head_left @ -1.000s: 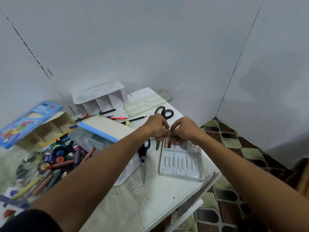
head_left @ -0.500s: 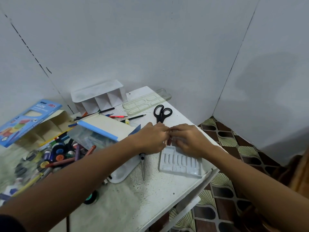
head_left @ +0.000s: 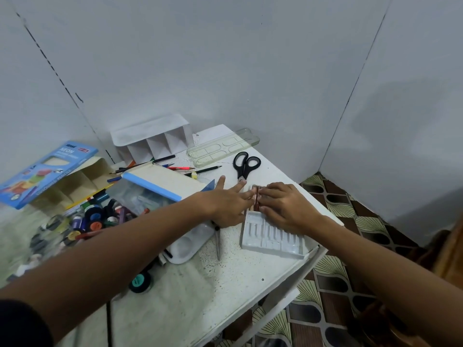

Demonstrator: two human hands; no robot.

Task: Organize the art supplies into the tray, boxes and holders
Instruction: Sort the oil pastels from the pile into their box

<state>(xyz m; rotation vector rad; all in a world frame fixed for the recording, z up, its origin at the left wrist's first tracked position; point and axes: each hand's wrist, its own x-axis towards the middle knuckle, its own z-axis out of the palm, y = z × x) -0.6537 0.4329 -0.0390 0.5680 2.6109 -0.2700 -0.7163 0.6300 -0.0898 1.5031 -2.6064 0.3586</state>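
A plain room corner at home, used as a craft spot: bare grey walls (head_left: pixel 225 58) beyond the hands, patterned floor tiles (head_left: pixel 333 291) to their right, a white speckled table (head_left: pixel 190 291) under them.

both hands (head_left: pixel 258 205) pressing crayons (head_left: pixel 256 202) into tray (head_left: pixel 271 240)
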